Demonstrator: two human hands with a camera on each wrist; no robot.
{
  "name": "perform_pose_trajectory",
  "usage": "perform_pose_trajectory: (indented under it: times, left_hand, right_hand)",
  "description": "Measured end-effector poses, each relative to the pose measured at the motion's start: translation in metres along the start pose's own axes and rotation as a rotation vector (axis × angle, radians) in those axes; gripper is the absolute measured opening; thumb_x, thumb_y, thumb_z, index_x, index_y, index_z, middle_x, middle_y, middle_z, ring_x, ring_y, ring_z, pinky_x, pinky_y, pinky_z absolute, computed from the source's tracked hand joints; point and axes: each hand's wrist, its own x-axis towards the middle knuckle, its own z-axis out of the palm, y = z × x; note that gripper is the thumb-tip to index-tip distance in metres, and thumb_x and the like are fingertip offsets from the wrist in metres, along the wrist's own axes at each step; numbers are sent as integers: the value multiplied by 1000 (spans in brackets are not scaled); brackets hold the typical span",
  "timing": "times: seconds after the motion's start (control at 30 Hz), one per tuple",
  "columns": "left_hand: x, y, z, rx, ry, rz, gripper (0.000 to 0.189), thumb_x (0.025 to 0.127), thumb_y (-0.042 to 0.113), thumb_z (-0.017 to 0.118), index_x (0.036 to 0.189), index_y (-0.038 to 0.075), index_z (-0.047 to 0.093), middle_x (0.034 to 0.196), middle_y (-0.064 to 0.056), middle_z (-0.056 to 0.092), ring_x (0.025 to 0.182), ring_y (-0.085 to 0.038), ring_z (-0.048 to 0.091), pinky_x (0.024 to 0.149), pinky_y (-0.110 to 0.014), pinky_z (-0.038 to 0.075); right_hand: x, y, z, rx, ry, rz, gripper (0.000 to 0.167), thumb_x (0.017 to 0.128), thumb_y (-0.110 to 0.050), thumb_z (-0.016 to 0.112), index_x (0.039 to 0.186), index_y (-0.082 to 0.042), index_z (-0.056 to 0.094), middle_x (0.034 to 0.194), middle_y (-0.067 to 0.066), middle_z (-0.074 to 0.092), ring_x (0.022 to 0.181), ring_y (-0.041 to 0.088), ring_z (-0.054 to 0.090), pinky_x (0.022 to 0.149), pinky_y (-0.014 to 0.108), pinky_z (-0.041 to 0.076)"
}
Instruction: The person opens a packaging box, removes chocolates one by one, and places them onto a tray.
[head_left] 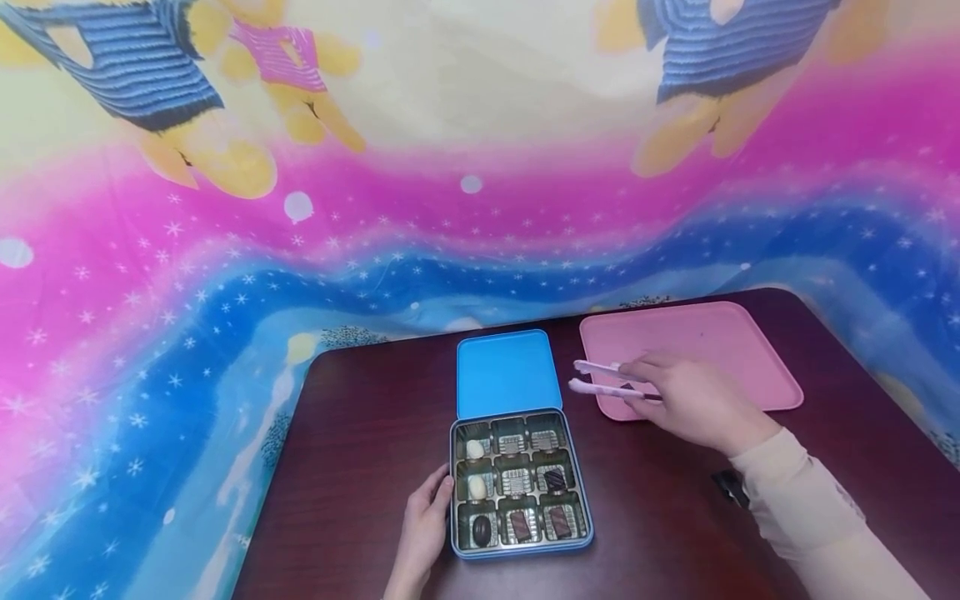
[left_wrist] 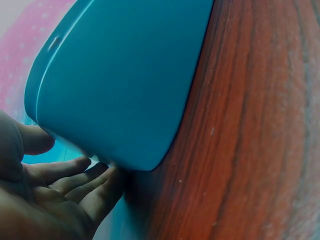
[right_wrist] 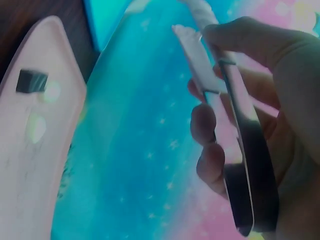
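An open blue tin [head_left: 522, 554] with a gold divided insert lies on the table. In its left column sit two white chocolates [head_left: 477, 487] and a dark oval chocolate [head_left: 482, 530]. Brown squares [head_left: 520, 525] lie in the front row, and a dark ridged chocolate [head_left: 554, 479] is at middle right. My left hand [head_left: 424, 523] touches the tin's left side, fingers fairly straight in the left wrist view. My right hand [head_left: 693, 400] holds tongs [right_wrist: 245, 130] over the pink tray [head_left: 750, 358], their pale tips apart with nothing between them. A dark square chocolate [right_wrist: 32, 81] lies on that tray.
The tin's blue lid [head_left: 506, 375] lies folded back behind it, left of the pink tray. A dark wooden table [head_left: 375, 433] carries everything. Behind it hangs a patterned cloth [head_left: 450, 225]. A small black object [head_left: 729, 487] shows beside my right sleeve.
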Motion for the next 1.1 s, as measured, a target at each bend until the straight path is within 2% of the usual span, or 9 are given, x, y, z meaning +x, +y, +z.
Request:
perform_pose_trajectory:
  times: [0.1, 0.2, 0.33, 0.6, 0.87, 1.1]
  left_hand:
    - [0, 0, 0, -3, 5, -1, 51, 107, 24, 52, 143, -12, 47, 136, -26, 59, 126, -32, 56, 107, -49, 46]
    - [1, 1, 0, 9, 14, 4, 51, 107, 25, 52, 143, -12, 47, 136, -26, 60, 128, -32, 55, 107, -51, 45]
    - [2, 2, 1, 13, 22, 5, 51, 107, 25, 51, 143, -11, 48, 136, -25, 60, 128, -32, 55, 107, -52, 45]
    - [2, 1, 1, 17, 29, 9, 50, 107, 24, 52, 143, -10, 49, 136, -24, 60, 130, -32, 53, 109, -53, 43]
    - [1, -1, 1, 38, 42, 22, 49, 106, 25, 53, 141, -9, 52, 135, -22, 62, 128, -31, 54, 109, -53, 43]
    - [2, -1, 1, 26, 38, 22, 49, 107, 25, 53, 142, -10, 51, 134, -23, 62, 127, -31, 55, 108, -53, 43]
  right_hand:
    - [2, -11, 0, 3, 27, -81, 39, 77, -27, 86, 111, -9, 76, 103, 5, 74, 91, 23, 69, 80, 46, 58]
    - [3, -25, -2, -9, 20, -130, 37, 76, -29, 87, 108, -13, 77, 101, 1, 74, 88, 19, 69, 77, 42, 58]
    - [4, -42, -5, -4, -45, -149, 32, 77, -29, 86, 105, -17, 77, 97, -8, 71, 80, 8, 65, 65, 34, 57]
    - [5, -62, -3, 7, -150, -192, 24, 78, -28, 84, 99, -20, 76, 90, -11, 65, 69, 2, 55, 54, 27, 52]
    - [5, -73, 2, -28, -218, -248, 19, 75, -24, 84, 92, -20, 74, 81, -12, 61, 66, 7, 53, 55, 29, 51]
    - [8, -80, 4, -82, -240, -260, 16, 73, -26, 84, 80, -23, 71, 71, -13, 54, 60, 11, 50, 49, 29, 44]
